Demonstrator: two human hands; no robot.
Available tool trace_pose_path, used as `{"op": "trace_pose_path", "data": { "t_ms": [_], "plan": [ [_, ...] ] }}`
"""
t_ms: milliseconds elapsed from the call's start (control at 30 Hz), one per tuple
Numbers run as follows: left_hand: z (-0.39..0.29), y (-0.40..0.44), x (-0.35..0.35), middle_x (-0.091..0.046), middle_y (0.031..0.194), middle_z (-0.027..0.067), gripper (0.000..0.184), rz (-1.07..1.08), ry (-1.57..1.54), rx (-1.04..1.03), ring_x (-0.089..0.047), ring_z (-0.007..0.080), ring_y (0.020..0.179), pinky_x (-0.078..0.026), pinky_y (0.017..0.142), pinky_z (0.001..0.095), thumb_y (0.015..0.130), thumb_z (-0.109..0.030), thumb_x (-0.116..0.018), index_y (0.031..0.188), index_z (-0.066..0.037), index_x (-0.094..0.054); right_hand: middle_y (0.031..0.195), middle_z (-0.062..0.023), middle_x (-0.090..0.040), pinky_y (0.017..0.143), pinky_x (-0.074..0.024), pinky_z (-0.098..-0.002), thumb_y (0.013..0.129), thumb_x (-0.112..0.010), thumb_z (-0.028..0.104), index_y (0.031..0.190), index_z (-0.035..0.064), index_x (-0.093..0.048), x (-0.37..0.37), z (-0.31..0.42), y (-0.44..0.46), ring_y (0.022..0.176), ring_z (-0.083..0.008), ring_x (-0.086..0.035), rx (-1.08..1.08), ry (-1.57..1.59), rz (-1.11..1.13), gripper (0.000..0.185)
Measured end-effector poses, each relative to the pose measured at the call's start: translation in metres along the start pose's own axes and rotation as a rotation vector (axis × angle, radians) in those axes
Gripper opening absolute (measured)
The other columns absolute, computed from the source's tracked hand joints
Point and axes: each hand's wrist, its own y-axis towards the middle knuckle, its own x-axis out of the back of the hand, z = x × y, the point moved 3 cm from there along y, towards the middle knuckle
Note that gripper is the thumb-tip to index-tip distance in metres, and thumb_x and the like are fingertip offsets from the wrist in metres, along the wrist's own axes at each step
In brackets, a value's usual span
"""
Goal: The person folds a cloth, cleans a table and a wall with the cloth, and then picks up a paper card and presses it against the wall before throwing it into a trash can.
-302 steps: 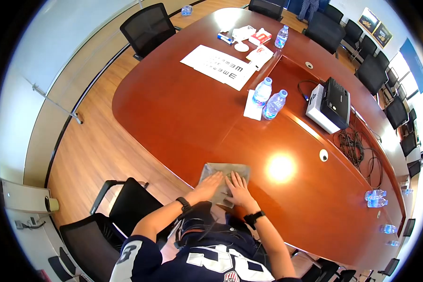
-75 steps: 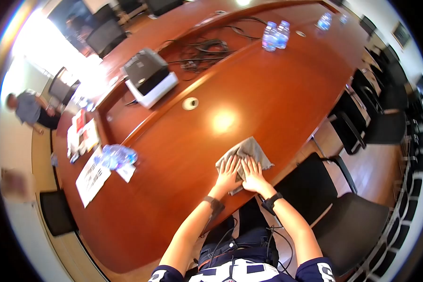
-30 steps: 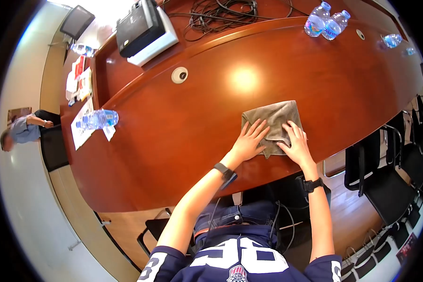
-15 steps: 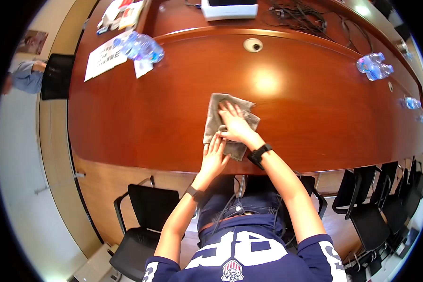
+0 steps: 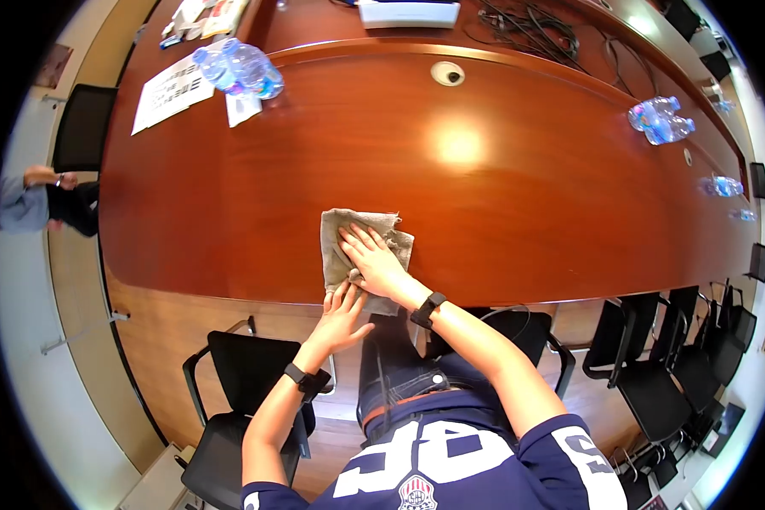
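Cloth: the grey-brown cloth (image 5: pixel 335 255) lies rumpled on the worktop (image 5: pixel 501 229), a little left of the frame's centre, its lower part at the near edge.
Right hand: the right hand (image 5: pixel 379 269) rests palm-down over the cloth's middle, fingers extended and only slightly parted, pointing up and left (flat on the fabric, not pinching it).
Left hand: the left hand (image 5: pixel 340 325) is just below, fingers straight and spread, their tips at the cloth's lower edge, the thumb standing well out to the right.
Upper left: two water bottles (image 5: pixel 238 70) stand close together beside printed sheets (image 5: pixel 172 95).
Top: a white box (image 5: pixel 410 14) sits partly cut off by the frame; black cables (image 5: pixel 531 36) lie tangled to its right, and a round cable grommet (image 5: pixel 447 74) shows below.
Right side: another pair of bottles (image 5: pixel 661 121) stands near the upper right.
Lower left: a black chair (image 5: pixel 253 374) faces the worktop (its seat partly behind the left arm).
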Motion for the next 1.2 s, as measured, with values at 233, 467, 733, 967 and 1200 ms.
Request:
{"op": "trace_pose_path", "data": {
  "t_ms": [233,467,733,967,1200],
  "plan": [
    [-0.125,0.082,-0.034,-0.023,0.143,0.0265,0.072,0.041,-0.009,-0.438,-0.025,0.0409,0.130,-0.023,0.106,0.0499,0.077,-0.039,-0.065,0.136,-0.007,-0.039,0.143,-0.0127,-0.036,0.109,-0.0235,-0.0468,0.078,-0.060,0.025,0.128,0.0053,-0.048,0.080,-0.102,-0.141,0.135,-0.0314,-0.029,-0.079,-0.015,-0.068,0.055],
    [-0.271,0.176,-0.073,-0.022,0.146,0.0227,0.081,0.074,-0.079,-0.659,-0.028,0.0354,0.131,-0.026,0.107,0.0440,0.068,-0.029,-0.069,0.138,-0.005,-0.036,0.134,-0.0166,-0.045,0.106,-0.0268,-0.0514,0.075,-0.059,0.022,0.115,0.0015,-0.054,0.155,-0.202,-0.287,0.130,-0.0366,-0.034,-0.288,-0.135,-0.210,0.045],
    [-0.357,0.221,-0.120,-0.027,0.149,0.0033,0.057,-0.220,0.532,-0.688,-0.023,0.0168,0.137,-0.021,0.109,0.0309,0.082,-0.021,-0.047,0.139,-0.020,-0.037,0.146,-0.0198,-0.026,0.112,-0.0148,-0.0506,0.071,-0.069,0.043,0.133,-0.0012,-0.038,0.215,-0.235,-0.362,0.138,-0.0366,-0.016,-0.581,-0.140,0.128,0.082],
    [-0.266,0.185,-0.080,-0.036,0.143,0.0079,0.050,-0.312,0.048,-0.658,-0.033,0.0194,0.132,-0.028,0.108,0.0345,0.076,-0.016,-0.053,0.126,-0.010,-0.051,0.145,-0.0331,-0.013,0.112,-0.0075,-0.0553,0.050,-0.083,0.043,0.135,-0.0129,-0.024,0.176,-0.199,-0.281,0.136,-0.0496,-0.002,-0.369,-0.321,0.477,0.117],
    [-0.114,0.067,-0.029,-0.041,0.139,0.0122,0.055,-0.313,-0.199,-0.253,-0.038,0.0259,0.130,-0.032,0.106,0.0395,0.073,-0.006,-0.057,0.127,-0.008,-0.050,0.146,-0.0305,-0.011,0.111,-0.0114,-0.0543,0.049,-0.084,0.033,0.138,-0.0102,-0.019,0.080,-0.081,-0.118,0.137,-0.0473,-0.005,-0.046,-0.236,0.426,0.118]
  ]
}}
